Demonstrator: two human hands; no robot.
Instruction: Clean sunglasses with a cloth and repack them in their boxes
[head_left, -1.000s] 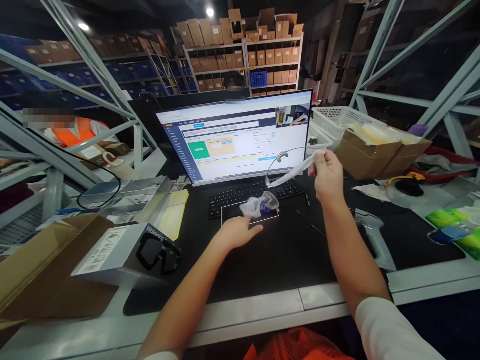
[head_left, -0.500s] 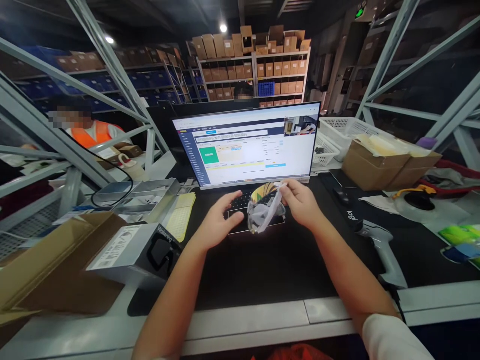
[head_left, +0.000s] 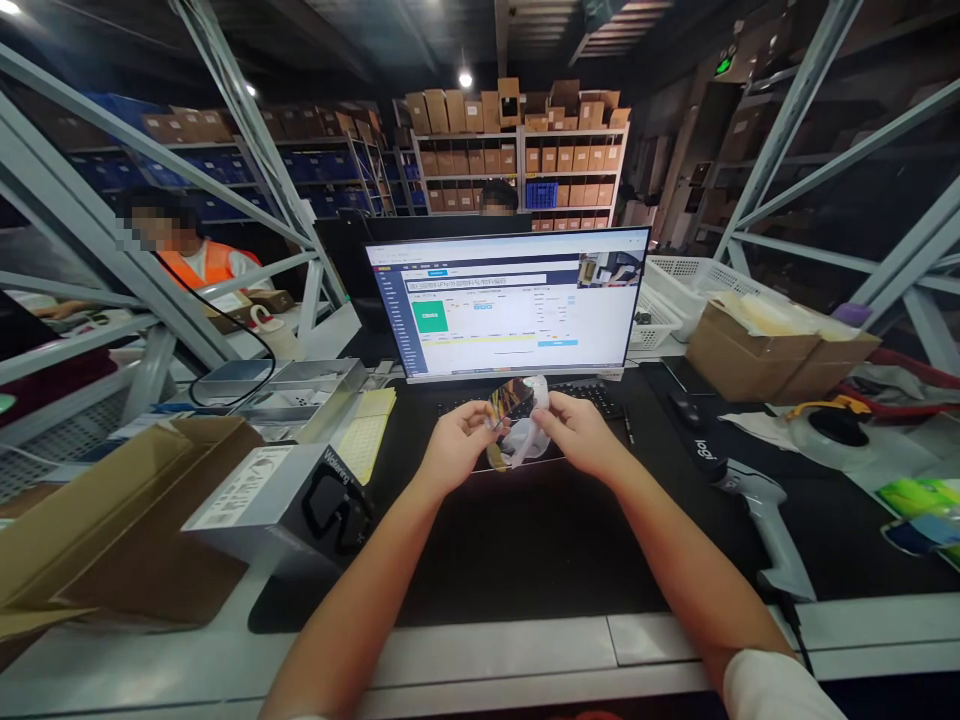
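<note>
Above the keyboard (head_left: 592, 392) I hold a pair of glasses (head_left: 513, 399) between both hands. Its lens is mirrored with yellow and dark reflections, and whitish, see-through parts hang below and to the right. My left hand (head_left: 459, 440) pinches the left edge of the lens between thumb and fingers. On the other side, my right hand (head_left: 574, 428) is closed on the pale right part. A grey box (head_left: 285, 510) printed with black goggles stands to the left of my left forearm.
Behind the keyboard is a monitor (head_left: 495, 310). An open cardboard box (head_left: 135, 530) and a metal tray (head_left: 330, 390) lie left. To the right are a barcode scanner (head_left: 772, 520), a mouse (head_left: 684, 410) and a brown carton (head_left: 750, 350). A person in an orange vest (head_left: 206, 265) sits far left.
My left hand, apart from the glasses with fingers spread before, has moved right and closed on the lens edge. The right hand has shifted slightly left and down. The camera view has tilted up a little.
</note>
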